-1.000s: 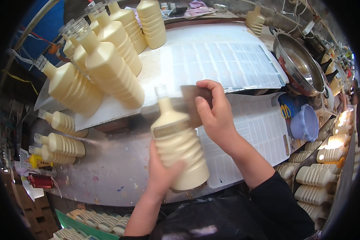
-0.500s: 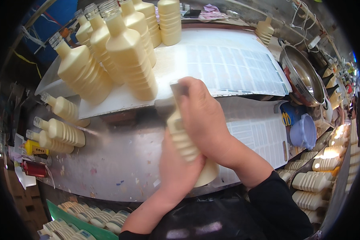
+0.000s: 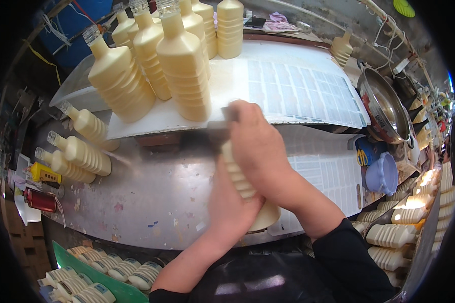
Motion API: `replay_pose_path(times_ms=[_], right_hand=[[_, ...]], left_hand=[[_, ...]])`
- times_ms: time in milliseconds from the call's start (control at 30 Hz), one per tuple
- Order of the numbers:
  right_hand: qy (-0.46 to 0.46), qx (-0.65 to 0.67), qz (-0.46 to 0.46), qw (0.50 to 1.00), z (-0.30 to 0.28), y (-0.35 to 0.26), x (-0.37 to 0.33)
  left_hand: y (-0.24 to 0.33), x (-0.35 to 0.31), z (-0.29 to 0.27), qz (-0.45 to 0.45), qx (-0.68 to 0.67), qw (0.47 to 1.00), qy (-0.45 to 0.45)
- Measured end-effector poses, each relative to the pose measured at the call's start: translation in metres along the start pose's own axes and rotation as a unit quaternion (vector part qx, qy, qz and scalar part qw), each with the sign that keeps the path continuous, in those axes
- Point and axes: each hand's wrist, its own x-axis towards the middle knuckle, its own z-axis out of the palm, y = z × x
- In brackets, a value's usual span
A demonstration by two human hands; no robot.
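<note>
Nearest, the left hand (image 3: 232,202) has its grip wrapped round a cream bottle (image 3: 266,216), tilted near the front edge of the metal surface (image 3: 151,202); the right hand (image 3: 258,141) hides its neck, fingers closed on what looks like a dark flat piece (image 3: 226,115), badly blurred. Bare metal spreads leftward; a pale sheet (image 3: 338,166) lies partly behind the right forearm. Beyond, a white board (image 3: 227,83) carries standing bottles (image 3: 187,76) at its left, some tops cut off.

held bottle (image 3: 265,216) before board (image 3: 226,76); upright bottles (image 3: 184,73) on board's left, sheet (image 3: 303,93) on right; basin (image 3: 384,103) behind tub (image 3: 382,174).
</note>
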Motion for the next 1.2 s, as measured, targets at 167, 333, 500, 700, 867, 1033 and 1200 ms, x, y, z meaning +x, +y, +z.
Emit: replay_pose_path(times_ms=[167, 333, 500, 700, 867, 1033, 1200], right_hand=[[0.022, 0.058, 0.071, 0.996, -0.013, 0.031, -0.005], [0.041, 0.108, 0.082, 0.990, -0.012, 0.058, -0.012], [0.074, 0.156, 0.083, 0.982, -0.005, 0.077, -0.018], [0.090, 0.200, 0.090, 0.972, 0.005, 0.095, -0.020], [0.120, 0.134, 0.021, 0.983, 0.004, 0.102, -0.020], [0.179, 0.164, -0.011, 0.970, -0.013, 0.084, -0.041], [0.093, 0.015, -0.282, 0.955, -0.030, 0.038, -0.053]], left_hand=[[-0.021, -0.001, -0.001, 0.054, 0.070, 0.996, -0.003], [-0.016, 0.005, -0.003, 0.041, 0.089, 0.994, -0.052], [-0.026, 0.005, -0.001, 0.038, 0.032, 0.998, -0.035], [-0.036, 0.006, 0.003, 0.056, 0.014, 0.998, -0.022], [-0.040, 0.007, 0.003, 0.070, -0.016, 0.997, -0.024], [-0.035, 0.005, 0.001, 0.027, -0.066, 0.997, -0.019], [-0.016, 0.005, 0.001, -0.025, 0.024, 0.999, -0.002]])
